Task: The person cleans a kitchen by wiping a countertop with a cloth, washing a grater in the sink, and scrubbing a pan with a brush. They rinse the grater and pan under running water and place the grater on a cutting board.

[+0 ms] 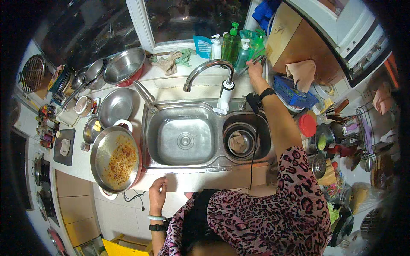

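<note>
My right hand (255, 68) reaches to the back of the counter, its fingers closed on a thin metal utensil (256, 60) beside the pump bottles (242, 54). My left hand (158, 192) hangs at the front counter edge with nothing in it, fingers slightly bent. Before me is a steel double sink (179, 140) with a curved chrome faucet (208, 65). Metal bowls (226, 140) with a brown cloth-like piece (237, 142) stand in the smaller basin. At the left a wide pan (102, 153) holds oily reddish-brown food residue (121, 160).
Steel bowls (116, 107) and a colander-like basin (125, 65) stand left of the sink. A blue plastic basket (293, 92) and a red lid (307, 125) lie to the right. A black cord (253, 160) hangs over the smaller basin. Rags (173, 62) lie on the windowsill.
</note>
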### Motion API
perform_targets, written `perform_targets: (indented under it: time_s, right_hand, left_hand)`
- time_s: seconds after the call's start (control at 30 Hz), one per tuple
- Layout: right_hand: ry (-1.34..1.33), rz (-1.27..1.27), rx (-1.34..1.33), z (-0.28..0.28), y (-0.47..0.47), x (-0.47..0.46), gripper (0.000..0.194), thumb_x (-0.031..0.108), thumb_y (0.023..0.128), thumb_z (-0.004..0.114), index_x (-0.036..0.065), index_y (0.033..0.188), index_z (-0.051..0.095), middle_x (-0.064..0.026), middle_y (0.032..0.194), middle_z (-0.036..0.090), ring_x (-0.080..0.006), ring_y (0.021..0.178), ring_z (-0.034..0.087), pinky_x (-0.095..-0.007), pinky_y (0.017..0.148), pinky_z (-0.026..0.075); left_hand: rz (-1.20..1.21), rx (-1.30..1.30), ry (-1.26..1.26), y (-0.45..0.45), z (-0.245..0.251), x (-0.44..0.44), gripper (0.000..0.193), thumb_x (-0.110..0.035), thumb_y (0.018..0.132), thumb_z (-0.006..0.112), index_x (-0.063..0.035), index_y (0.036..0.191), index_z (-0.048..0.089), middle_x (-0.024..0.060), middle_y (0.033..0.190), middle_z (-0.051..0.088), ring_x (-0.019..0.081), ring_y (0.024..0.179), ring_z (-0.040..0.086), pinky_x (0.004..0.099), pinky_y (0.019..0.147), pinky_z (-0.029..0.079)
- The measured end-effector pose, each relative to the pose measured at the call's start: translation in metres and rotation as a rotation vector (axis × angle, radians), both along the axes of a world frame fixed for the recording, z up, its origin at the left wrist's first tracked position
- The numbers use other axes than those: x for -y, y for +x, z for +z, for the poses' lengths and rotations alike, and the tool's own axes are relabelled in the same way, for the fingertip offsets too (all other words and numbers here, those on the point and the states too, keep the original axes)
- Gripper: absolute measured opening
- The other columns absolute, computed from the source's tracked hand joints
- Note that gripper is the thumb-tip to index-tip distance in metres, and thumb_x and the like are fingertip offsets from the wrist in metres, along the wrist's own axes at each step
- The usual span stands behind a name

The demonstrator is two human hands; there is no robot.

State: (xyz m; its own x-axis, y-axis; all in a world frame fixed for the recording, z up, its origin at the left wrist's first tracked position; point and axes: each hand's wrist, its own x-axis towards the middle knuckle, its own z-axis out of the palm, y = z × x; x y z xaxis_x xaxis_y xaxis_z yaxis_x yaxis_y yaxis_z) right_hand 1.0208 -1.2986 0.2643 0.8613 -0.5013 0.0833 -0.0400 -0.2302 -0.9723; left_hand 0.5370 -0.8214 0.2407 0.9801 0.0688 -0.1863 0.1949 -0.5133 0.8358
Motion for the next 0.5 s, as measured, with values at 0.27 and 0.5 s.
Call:
perform_targets:
  time_s: [0.27, 0.5]
  right_hand:
    - [0.214, 0.064, 0.104, 0.039, -0.001, -0.006, 0.022, 0.02, 0.101, 0.054, -0.001, 0.098, 0.059, -0.01, 0.078, 0.066, -0.0177, 0.06, 0.061, -0.0343, 0.049, 0.052]
    - [0.085, 0.122, 0.152, 0.116, -0.035, -0.03, 0.025, 0.022, 0.103, 0.052, -0.001, 0.097, 0.057, -0.0084, 0.084, 0.066, -0.015, 0.066, 0.061, -0.0314, 0.054, 0.058]
  left_hand:
    - [0.037, 0.01, -0.049, -0.004, -0.004, -0.002, 0.019, 0.002, 0.091, 0.061, 0.0012, 0.109, 0.068, 0.0165, 0.115, 0.071, 0.0283, 0.097, 0.071, 0.0351, 0.084, 0.059]
    - [-0.036, 0.036, -0.083, 0.011, -0.002, 0.0, 0.019, 0.002, 0.092, 0.061, 0.0007, 0.109, 0.069, 0.0161, 0.114, 0.071, 0.0274, 0.095, 0.071, 0.0347, 0.083, 0.058]
